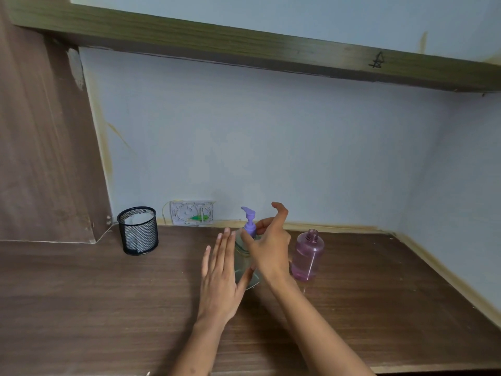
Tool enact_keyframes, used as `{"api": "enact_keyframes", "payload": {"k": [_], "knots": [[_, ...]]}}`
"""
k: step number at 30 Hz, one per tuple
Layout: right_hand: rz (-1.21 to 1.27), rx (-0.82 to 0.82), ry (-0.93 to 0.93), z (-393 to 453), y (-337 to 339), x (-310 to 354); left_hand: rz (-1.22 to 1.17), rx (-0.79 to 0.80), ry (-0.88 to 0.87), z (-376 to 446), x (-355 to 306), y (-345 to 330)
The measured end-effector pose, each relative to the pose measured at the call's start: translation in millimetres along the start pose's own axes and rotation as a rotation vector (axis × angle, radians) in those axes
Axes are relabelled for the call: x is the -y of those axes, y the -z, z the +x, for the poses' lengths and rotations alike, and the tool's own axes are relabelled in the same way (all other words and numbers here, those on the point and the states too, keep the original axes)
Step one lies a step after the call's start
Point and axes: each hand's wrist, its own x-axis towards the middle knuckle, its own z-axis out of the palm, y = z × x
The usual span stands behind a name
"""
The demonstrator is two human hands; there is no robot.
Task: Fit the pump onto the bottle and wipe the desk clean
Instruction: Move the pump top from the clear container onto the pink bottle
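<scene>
A clear bottle (242,260) stands upright in the middle of the brown desk (108,294), mostly hidden between my hands. A purple pump (249,221) sits on its neck, nozzle pointing left. My left hand (221,278) lies flat with straight fingers against the bottle's left side. My right hand (268,245) pinches the pump's collar between thumb and a finger, while the index finger sticks up free. A pink translucent bottle (309,256) with an open neck and no cap stands just right of my right hand.
A black mesh cup (138,230) holding white tissue or cloth stands at the back left of the desk. A wall socket plate (192,213) sits low on the wall behind. A wooden shelf (271,47) runs overhead, and the wall closes the right side.
</scene>
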Motion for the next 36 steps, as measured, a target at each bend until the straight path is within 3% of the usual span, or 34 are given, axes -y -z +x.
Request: {"api": "enact_keyframes", "payload": {"k": [8, 19, 27, 36], "knots": [[0.143, 0.080, 0.091, 8, 21, 20, -0.018, -0.003, 0.008, 1, -1, 0], [0.223, 0.010, 0.264, 32, 61, 67, -0.024, 0.017, 0.026, 0, -2, 2], [0.189, -0.089, 0.271, 34, 85, 71, 0.065, -0.028, 0.039, 0, -6, 6], [0.158, -0.157, 0.206, 32, 125, 59, 0.170, -0.190, 0.125, 4, -20, 5]]}}
